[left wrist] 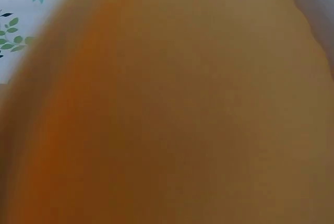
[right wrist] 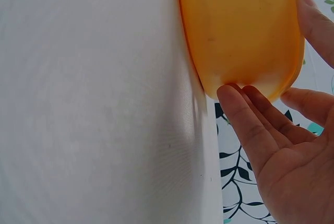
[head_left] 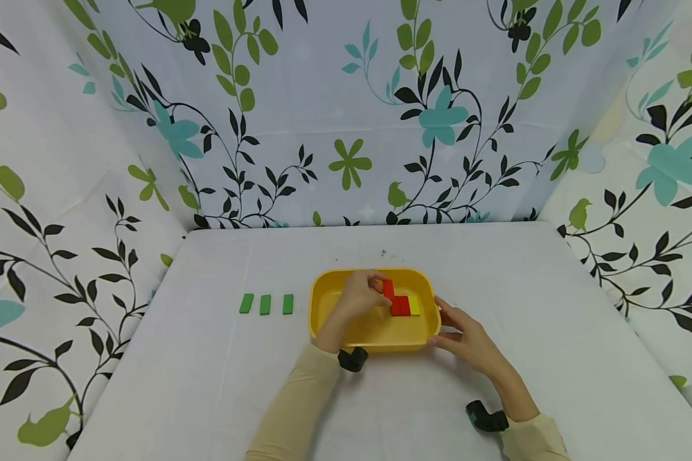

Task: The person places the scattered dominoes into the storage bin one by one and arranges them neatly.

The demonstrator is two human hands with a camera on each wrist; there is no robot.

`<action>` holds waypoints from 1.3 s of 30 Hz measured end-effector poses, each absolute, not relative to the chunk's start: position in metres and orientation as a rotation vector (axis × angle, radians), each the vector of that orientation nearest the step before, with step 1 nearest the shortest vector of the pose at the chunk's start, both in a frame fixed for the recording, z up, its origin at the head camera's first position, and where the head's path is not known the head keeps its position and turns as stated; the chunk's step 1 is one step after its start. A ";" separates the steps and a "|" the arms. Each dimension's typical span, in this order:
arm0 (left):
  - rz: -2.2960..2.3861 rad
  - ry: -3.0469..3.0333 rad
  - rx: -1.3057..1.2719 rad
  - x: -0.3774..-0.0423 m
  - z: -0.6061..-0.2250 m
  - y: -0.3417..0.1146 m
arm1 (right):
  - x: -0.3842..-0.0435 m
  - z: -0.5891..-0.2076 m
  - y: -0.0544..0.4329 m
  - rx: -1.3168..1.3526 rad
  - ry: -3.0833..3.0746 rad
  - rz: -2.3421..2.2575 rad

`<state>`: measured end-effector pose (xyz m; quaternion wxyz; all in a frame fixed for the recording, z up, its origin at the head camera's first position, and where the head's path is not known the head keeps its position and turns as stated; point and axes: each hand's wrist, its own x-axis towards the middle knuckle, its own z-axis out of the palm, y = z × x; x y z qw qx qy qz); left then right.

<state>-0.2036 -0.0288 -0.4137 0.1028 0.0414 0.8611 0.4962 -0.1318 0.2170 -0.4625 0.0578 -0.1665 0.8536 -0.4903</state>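
A yellow tray (head_left: 375, 339) lies on the table. My left hand (head_left: 357, 298) reaches into it, fingertips and thumb pinching a red block (head_left: 387, 288). Another red block (head_left: 401, 306) and a yellow block (head_left: 415, 306) sit side by side in the tray, next to the pinched one. My right hand (head_left: 464, 336) holds the tray's right end, thumb and fingers spread along the outside. The right wrist view shows fingertips (right wrist: 229, 96) against the tray wall (right wrist: 245, 36). A blurred sleeve or arm fills the left wrist view, hiding the left hand's work there.
Three green blocks (head_left: 265, 304) lie in a row on the white table (head_left: 207, 384), left of the tray. Dark wrist cameras (head_left: 487, 417) are strapped to both wrists. A leaf-patterned cloth (head_left: 300, 128) hangs behind the table and at both sides.
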 end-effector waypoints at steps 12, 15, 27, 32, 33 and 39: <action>1.446 2.554 -0.030 -0.204 -0.440 -0.017 | -0.131 -0.462 0.217 -0.509 2.601 -1.477; 1.428 2.565 -0.065 -0.205 -0.442 -0.017 | -0.131 -0.461 0.216 -0.513 2.600 -1.477; 1.221 2.638 -0.101 -0.206 -0.443 -0.013 | -0.130 -0.460 0.216 -0.494 2.608 -1.470; 1.143 2.673 -0.063 -0.205 -0.444 -0.013 | -0.130 -0.461 0.216 -0.497 2.601 -1.476; 1.130 2.678 -0.054 -0.205 -0.444 -0.013 | -0.130 -0.461 0.216 -0.497 2.599 -1.479; 1.070 2.705 -0.019 -0.204 -0.444 -0.013 | -0.130 -0.462 0.216 -0.509 2.597 -1.483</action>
